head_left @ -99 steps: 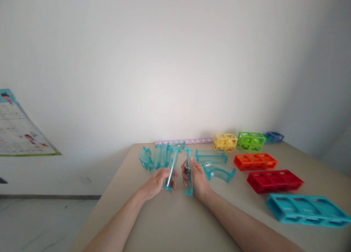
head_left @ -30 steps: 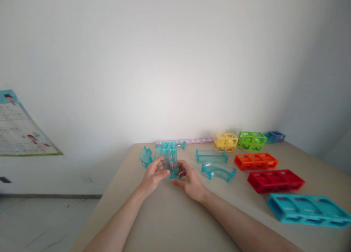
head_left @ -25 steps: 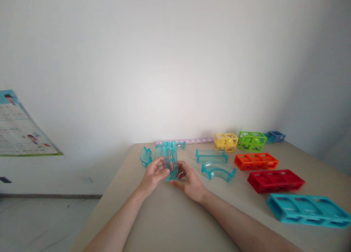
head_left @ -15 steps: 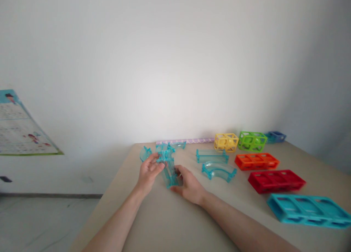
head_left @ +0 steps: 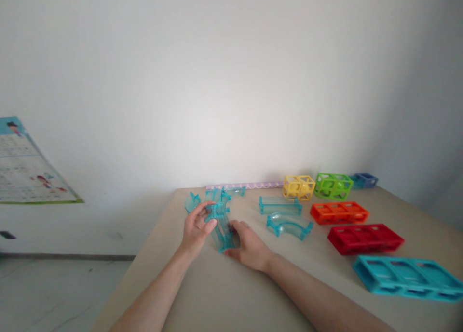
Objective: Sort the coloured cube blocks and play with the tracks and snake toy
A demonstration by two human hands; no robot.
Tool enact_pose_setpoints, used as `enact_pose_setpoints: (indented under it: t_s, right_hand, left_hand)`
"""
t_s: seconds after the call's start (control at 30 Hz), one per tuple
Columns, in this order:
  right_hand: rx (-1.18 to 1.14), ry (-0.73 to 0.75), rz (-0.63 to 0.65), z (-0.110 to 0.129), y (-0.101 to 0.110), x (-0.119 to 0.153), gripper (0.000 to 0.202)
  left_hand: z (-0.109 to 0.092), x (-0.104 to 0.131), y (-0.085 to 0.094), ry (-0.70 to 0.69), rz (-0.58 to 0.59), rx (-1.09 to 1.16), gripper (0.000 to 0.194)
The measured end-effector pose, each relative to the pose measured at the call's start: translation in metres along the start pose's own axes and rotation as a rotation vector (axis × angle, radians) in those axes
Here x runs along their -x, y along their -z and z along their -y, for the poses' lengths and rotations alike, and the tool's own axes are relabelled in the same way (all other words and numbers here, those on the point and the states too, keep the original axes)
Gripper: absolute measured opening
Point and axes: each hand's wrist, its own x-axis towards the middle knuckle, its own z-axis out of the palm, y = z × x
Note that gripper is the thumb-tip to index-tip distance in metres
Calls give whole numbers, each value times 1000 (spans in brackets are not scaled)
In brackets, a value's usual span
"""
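Note:
My left hand [head_left: 197,227] is closed on the upper end of a straight translucent teal track piece [head_left: 222,232], its thumb at the near side. The lower end of this piece is gripped by my right hand [head_left: 250,245], with the thumb below and fingers curled at the right edge. The piece tilts over the table, its long side running away from me. Just beyond it several more teal track pieces [head_left: 216,194] overlap, so I cannot tell whether any is joined to it. A curved track piece [head_left: 289,227] and another straight one [head_left: 280,205] lie to the right.
On the table's right stand open-frame blocks: yellow [head_left: 298,187], green [head_left: 333,186], orange [head_left: 339,212], red [head_left: 365,239] and a large teal one [head_left: 408,277]. A blue block [head_left: 365,179] sits in the far corner. A patterned purple strip [head_left: 249,185] runs along the wall.
The held track piece has shifted slightly, its near end coming a little lower and left. Both hands keep their grip, the left turning slightly.

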Motion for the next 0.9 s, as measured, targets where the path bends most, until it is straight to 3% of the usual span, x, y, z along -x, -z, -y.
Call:
enact_pose_setpoints:
  t_s: [0.23, 0.47, 0.63, 0.77, 0.9]
  right_hand:
    - [-46, 5, -18, -1, 0, 1, 56]
    - [-281, 88, -239, -3, 1, -2, 54]
    - [-447, 85, -275, -6, -2, -6, 49]
    - [-442, 88, -342, -7, -3, -7, 45]
    - [-280, 113, -527, -4, 2, -4, 36]
  left_hand:
    - [-2, -2, -1, 16, -44, 151, 38]
    - [-8, -13, -1, 67, -222, 433, 30]
    - [-12, -17, -1, 129, -260, 572, 19]
    - [-13, -17, 1, 165, -221, 610, 20]
    - [-12, -13, 2, 162, -120, 455, 35]
